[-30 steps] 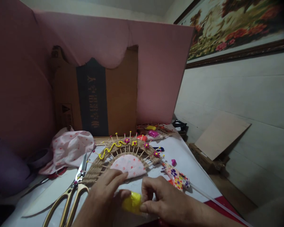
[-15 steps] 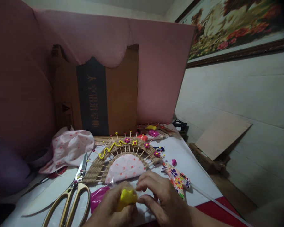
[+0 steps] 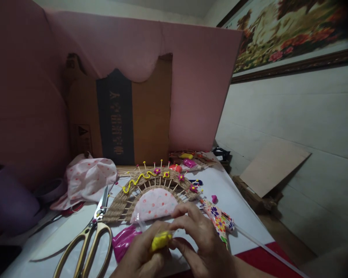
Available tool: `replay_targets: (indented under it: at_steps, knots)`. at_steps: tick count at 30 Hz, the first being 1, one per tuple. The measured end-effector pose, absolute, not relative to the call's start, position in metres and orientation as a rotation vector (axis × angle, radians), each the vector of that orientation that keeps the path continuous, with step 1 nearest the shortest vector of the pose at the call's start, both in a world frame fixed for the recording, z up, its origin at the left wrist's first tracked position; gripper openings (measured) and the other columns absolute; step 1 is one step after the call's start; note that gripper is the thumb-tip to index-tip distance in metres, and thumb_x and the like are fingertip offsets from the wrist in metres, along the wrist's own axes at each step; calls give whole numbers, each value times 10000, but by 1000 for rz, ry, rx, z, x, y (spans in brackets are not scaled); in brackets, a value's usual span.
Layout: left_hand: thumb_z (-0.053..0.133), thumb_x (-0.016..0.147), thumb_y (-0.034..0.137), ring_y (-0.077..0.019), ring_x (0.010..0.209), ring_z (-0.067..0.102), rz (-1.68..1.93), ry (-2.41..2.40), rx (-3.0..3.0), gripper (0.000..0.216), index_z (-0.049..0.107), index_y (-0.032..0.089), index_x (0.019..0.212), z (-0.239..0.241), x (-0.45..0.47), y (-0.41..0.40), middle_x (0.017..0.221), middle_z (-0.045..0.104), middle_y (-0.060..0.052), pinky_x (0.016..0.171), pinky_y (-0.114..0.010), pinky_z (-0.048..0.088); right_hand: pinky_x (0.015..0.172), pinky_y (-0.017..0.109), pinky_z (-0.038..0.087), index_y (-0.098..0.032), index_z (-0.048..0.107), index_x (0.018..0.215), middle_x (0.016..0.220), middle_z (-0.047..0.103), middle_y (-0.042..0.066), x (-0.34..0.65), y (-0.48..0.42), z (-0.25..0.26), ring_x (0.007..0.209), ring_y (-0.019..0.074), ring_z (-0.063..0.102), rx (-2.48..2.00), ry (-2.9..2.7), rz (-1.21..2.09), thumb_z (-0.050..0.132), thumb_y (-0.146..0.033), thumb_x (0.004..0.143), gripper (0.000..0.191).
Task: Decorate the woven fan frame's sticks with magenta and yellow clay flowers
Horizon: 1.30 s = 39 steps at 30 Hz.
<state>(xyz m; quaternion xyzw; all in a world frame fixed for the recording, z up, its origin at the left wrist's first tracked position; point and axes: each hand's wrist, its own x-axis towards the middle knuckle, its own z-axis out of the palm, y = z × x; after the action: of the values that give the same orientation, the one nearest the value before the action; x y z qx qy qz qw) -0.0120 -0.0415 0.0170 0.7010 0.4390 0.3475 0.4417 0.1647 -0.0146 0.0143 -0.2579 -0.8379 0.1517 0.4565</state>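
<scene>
My left hand (image 3: pixel 142 253) is closed round a lump of yellow modelling clay (image 3: pixel 160 241) in a clear plastic bag. My right hand (image 3: pixel 201 239) has its thumb and fingertips pinched at the clay's right edge. Behind both hands lies a half-round woven fan (image 3: pixel 116 204) of twine and thin sticks, with a dotted fabric centre (image 3: pixel 155 204). Yellow and magenta clay flowers (image 3: pixel 181 177) and a wavy yellow strip (image 3: pixel 136 180) decorate its band. Beside my left hand is a bag of magenta clay (image 3: pixel 124 241).
Gold-handled scissors (image 3: pixel 85 247) lie open at the left, near dotted cloth (image 3: pixel 89 177) and a purple container (image 3: pixel 10 197). At the right are a floral-patterned object (image 3: pixel 219 222) and a small magenta clay piece (image 3: pixel 214 199). Cardboard (image 3: pixel 150 116) stands behind.
My right fingers have closed in on the yellow clay, and less of the lump shows above my left hand. The whole view has shifted slightly.
</scene>
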Motion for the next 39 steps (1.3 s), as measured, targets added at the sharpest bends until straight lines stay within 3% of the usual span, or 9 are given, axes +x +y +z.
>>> replay_targets:
  at_steps: [7,15,19,26,33,39]
  knots:
    - [408,713,53,-194,973,561,948,1062,2093,425,510,230,1085,8,-13,-40,1023,623,-53,849,-290,441,666,292,433,-192,488,882,798,552,42,162,-13,12,766,182,518,-587,-2107,398,511,-76,762,169]
    - [443,768,106,-183,829,575,855,1123,2214,276,536,206,1008,5,-15,-39,919,631,-61,731,-274,459,699,280,447,-201,488,899,886,543,57,165,-13,17,829,176,525,-466,-2172,423,530,-81,766,184]
    - [457,772,119,-181,859,579,876,1117,2183,261,547,210,999,3,-16,-38,958,645,-62,750,-270,453,686,287,438,-195,486,900,813,575,52,163,-13,17,788,176,524,-455,-2205,396,494,-94,797,145]
    - [463,655,39,-160,753,562,836,1164,2038,273,576,193,850,8,-10,-41,841,646,-21,666,-234,426,639,279,419,-198,484,807,791,561,54,161,-12,12,762,179,521,-453,-2205,348,478,-104,760,105]
    - [438,610,-7,-163,752,587,817,1198,1853,362,604,169,879,12,-7,-41,836,669,-21,672,-236,434,633,273,419,-195,506,819,757,586,49,160,-13,11,733,169,532,-464,-2170,351,482,-92,790,110]
    - [498,707,116,-189,802,606,859,1227,1811,270,625,176,937,12,-6,-42,904,683,-56,713,-269,463,585,264,402,-196,504,769,715,608,43,157,-13,7,636,148,510,-376,-2147,219,451,-142,845,108]
